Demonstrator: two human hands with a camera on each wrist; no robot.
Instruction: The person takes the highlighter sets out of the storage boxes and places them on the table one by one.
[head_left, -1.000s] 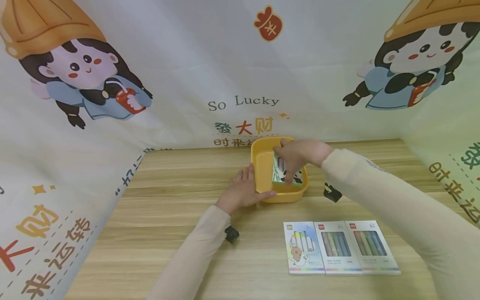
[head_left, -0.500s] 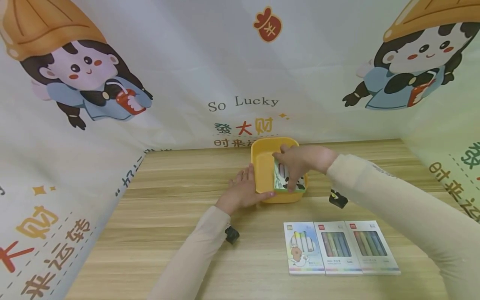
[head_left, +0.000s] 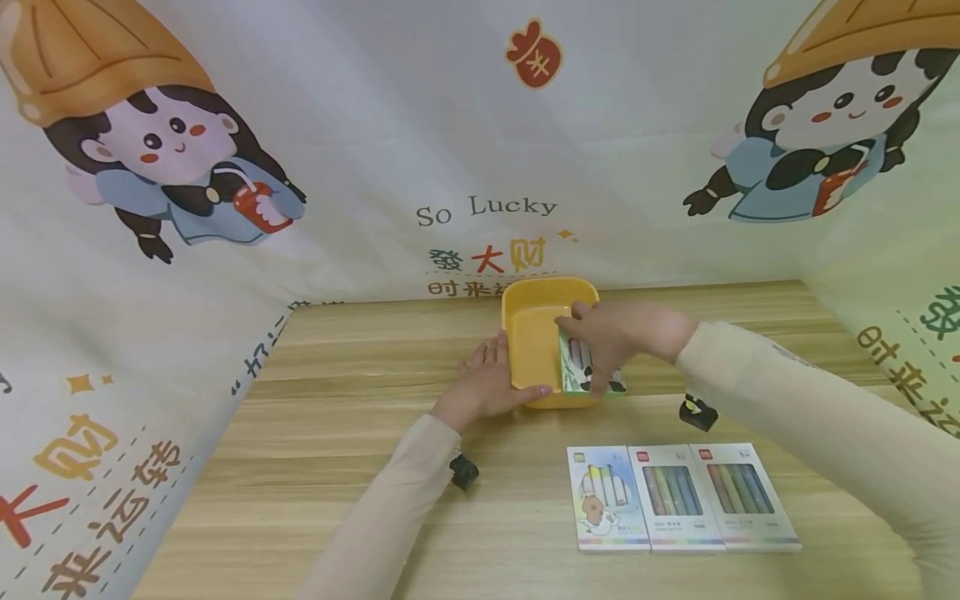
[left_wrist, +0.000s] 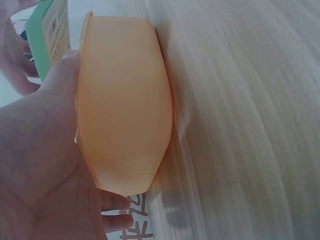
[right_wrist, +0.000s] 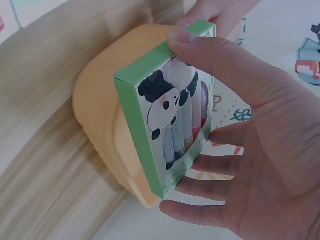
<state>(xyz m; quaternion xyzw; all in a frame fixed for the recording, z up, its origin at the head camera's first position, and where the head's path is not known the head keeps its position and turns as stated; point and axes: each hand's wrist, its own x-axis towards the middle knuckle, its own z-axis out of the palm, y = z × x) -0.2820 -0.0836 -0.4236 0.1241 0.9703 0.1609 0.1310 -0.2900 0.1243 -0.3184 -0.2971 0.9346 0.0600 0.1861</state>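
Observation:
A small yellow plastic bin sits at the back of the table, its side wall filling the left wrist view. My left hand rests against its left side, straight fingers along the wall and thumb at the front rim. Above the bin's right front part, my right hand pinches a green-edged marker box with a panda picture. The right wrist view shows the thumb on one edge of the box, fingertips at the opposite edge, and the box tilted. Part of the bin is hidden behind it.
Three white boxes of coloured pens, the left one, the middle one and the right one, lie side by side at the front right. A printed cloth wall stands behind the wooden table.
My right hand has moved right and toward the front with the marker box, from inside the bin to over its right front rim. My left hand and the bin have stayed put.

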